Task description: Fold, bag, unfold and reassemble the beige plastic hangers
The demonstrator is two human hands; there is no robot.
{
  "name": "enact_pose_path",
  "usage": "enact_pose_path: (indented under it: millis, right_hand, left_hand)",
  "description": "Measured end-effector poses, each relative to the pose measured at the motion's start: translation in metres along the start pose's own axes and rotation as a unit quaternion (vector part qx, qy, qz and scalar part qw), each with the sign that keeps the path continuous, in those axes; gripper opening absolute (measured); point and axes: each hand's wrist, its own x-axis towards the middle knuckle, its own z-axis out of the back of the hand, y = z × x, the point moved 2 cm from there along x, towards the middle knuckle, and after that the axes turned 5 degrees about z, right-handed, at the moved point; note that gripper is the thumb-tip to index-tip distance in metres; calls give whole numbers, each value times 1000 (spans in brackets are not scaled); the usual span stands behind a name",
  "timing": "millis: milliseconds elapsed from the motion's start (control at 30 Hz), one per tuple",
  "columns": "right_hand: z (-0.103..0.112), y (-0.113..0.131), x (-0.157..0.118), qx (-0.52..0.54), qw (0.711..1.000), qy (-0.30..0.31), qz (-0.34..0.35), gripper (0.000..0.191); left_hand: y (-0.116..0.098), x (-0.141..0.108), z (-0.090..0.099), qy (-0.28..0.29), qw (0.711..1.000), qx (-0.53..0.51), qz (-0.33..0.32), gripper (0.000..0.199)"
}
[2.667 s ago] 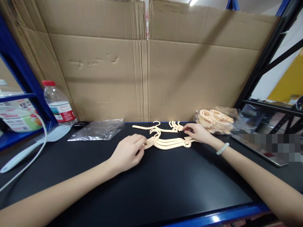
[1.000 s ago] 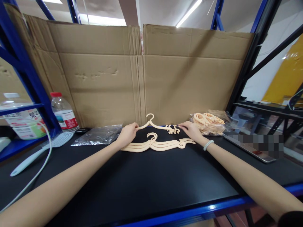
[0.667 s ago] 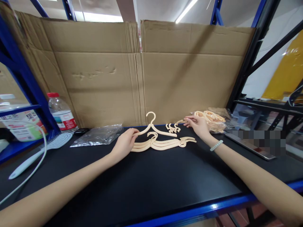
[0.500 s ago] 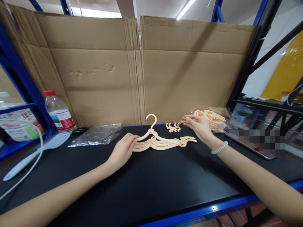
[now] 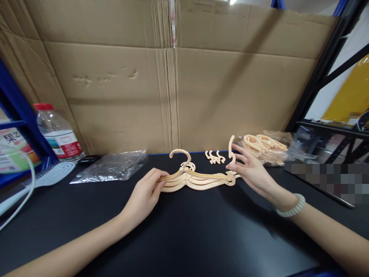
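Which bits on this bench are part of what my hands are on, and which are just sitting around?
In hand:
left hand gripping the top hanger
right hand pinching a small clip
hanger stack
loose clips
bag of clips

Lying about:
water bottle
empty plastic bag
white brush

Left hand (image 5: 143,195) pinched, right hand (image 5: 253,173) splayed

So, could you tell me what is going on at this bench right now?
A person is handling cream plastic hangers on a black bench. The left hand pinches the left end of the top hanger, on a small stack of hangers. The right hand, fingers spread, holds a small curved piece at the stack's right end. Three loose small pieces lie behind; a bag of parts sits right.
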Motion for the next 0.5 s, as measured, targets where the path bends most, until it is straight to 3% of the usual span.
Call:
enact_pose_path:
  millis: [167, 500]
  right_hand:
    - [3, -2, 2, 6, 997, 39, -61, 29]
    - [-3, 0, -3, -28, 992, 95, -79, 30]
  left_hand:
    - [2, 0, 0, 5, 1000, -2, 10, 15]
    - [2, 1, 1, -4, 1000, 13, 13, 14]
